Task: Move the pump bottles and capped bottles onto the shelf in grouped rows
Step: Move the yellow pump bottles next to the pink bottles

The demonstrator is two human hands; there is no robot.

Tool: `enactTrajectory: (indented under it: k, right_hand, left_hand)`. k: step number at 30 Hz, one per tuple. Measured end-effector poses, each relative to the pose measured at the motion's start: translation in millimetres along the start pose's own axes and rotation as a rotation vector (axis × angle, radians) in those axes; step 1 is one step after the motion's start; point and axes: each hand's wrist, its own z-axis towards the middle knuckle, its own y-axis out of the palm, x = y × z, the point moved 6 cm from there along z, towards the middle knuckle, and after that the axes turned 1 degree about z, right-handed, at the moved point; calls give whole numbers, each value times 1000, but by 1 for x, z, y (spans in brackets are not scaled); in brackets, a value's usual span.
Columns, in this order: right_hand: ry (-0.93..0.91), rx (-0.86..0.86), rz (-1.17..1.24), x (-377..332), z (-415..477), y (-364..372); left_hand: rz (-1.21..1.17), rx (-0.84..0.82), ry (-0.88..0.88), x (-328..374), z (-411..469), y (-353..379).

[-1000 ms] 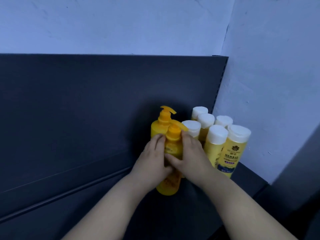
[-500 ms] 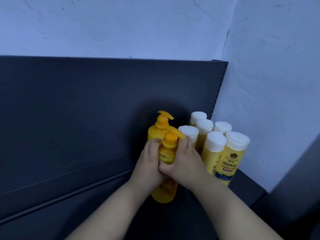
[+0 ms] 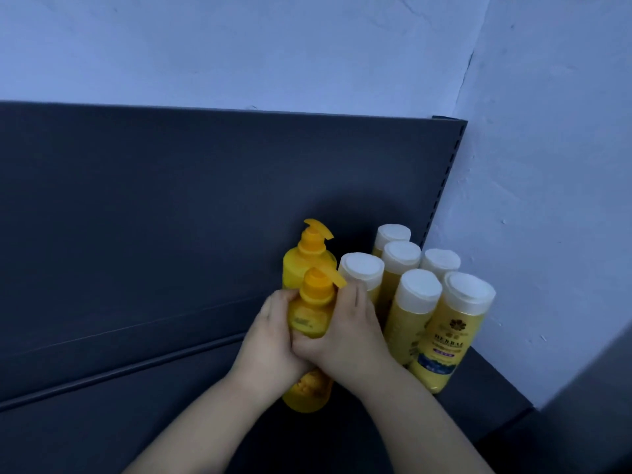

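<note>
I see the left hand (image 3: pixel 270 343) and right hand (image 3: pixel 352 333) with fingers curled round the front yellow plastic pump bottle (image 3: pixel 309 316), which stands upright on the dark grey metal shelf (image 3: pixel 136 422). A second yellow pump bottle (image 3: pixel 307 258) stands just behind it. Six white-capped yellow bottles (image 3: pixel 420 292) cluster to its right in the corner. Behind are the shelf's dark back panel (image 3: pixel 171 200) and a pale, rough plaster wall (image 3: pixel 547 165).

Dim, bluish light here, the wall (image 3: pixel 307 46) brightest up top. Soft shadow pools behind the bottles (image 3: pixel 403 268); edges bow, detail slightly soft.
</note>
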Motion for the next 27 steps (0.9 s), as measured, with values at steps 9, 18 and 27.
enactTrajectory:
  k: [9, 18, 27]
  right_hand:
    - [36, -218, 153, -31, -28, 13]
    - [-121, -161, 217, -170, -74, 48]
    - [-203, -362, 423, -363, -182, 147]
  left_hand:
    - [-12, 64, -65, 3, -49, -35]
    - [21, 227, 11, 0, -129, -175]
    - [201, 374, -43, -64, -287, -353]
